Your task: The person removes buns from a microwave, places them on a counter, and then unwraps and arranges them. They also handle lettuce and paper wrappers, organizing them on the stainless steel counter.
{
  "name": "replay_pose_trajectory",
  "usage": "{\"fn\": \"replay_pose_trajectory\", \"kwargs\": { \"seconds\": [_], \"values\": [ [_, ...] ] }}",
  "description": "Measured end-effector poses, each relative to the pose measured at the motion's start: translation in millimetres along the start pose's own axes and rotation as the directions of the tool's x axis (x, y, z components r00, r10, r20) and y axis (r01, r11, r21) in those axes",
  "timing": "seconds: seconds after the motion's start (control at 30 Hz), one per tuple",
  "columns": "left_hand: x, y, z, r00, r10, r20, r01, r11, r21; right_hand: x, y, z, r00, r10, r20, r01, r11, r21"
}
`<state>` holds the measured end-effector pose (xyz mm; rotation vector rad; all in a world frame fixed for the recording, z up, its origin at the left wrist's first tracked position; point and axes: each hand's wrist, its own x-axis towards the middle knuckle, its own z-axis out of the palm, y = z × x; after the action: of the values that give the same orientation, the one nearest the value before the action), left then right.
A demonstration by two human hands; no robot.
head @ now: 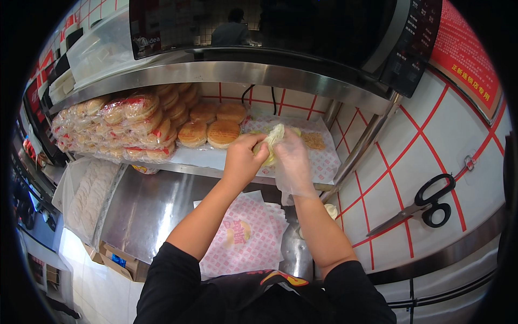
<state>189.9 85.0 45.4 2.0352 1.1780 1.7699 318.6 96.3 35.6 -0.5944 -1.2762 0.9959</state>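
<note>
A pale green leafy vegetable, likely lettuce [276, 134], is held up between my two hands above the lower shelf. My bare left hand [246, 157] pinches its left side between thumb and fingers. On its other side, my right hand [293, 160] wears a clear loose plastic glove and grips the leaf; its fingertips are blurred. Printed paper [325, 164] lies on the shelf under both hands. More pale green leaf shows behind them, partly hidden. To the right of my right hand, a brown crumb-coated piece [314, 141] rests on that paper.
Unwrapped burger buns [223, 133] sit left of my hands, beside stacked bagged buns [133, 117]. A steel upper shelf [243, 75] carries a microwave oven [283, 32]. Printed wrapping sheets [243, 243] lie on the steel counter [149, 210]. Scissors [421, 204] hang against the tiled wall.
</note>
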Motion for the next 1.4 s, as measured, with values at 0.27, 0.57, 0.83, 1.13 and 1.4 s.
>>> {"fn": "replay_pose_trajectory", "kwargs": {
  "seconds": [0.27, 0.57, 0.83, 1.13, 1.4],
  "values": [
    [1, -1, 2, 0.883, -0.426, 0.196, 0.468, 0.791, -0.393, -4, 5, -14, 0.995, 0.053, 0.083, -0.031, 0.969, -0.244],
    [-1, -22, 4, 0.736, -0.528, 0.424, 0.657, 0.405, -0.636, 6, -16, -17, 0.929, 0.299, 0.216, -0.300, 0.953, -0.028],
    [21, -62, 27, 0.944, -0.309, 0.118, 0.313, 0.950, -0.012, 14, -27, -42, 0.922, 0.199, -0.333, -0.204, 0.979, 0.020],
    [27, -49, 67, 0.984, -0.041, 0.171, 0.032, 0.998, 0.056, 11, -16, -66, 0.965, 0.231, -0.123, -0.215, 0.968, 0.127],
    [22, -13, 48, 0.910, -0.217, 0.353, 0.279, 0.951, -0.134, 7, -18, -49, 0.977, 0.196, -0.082, -0.187, 0.977, 0.102]
  ]
}}
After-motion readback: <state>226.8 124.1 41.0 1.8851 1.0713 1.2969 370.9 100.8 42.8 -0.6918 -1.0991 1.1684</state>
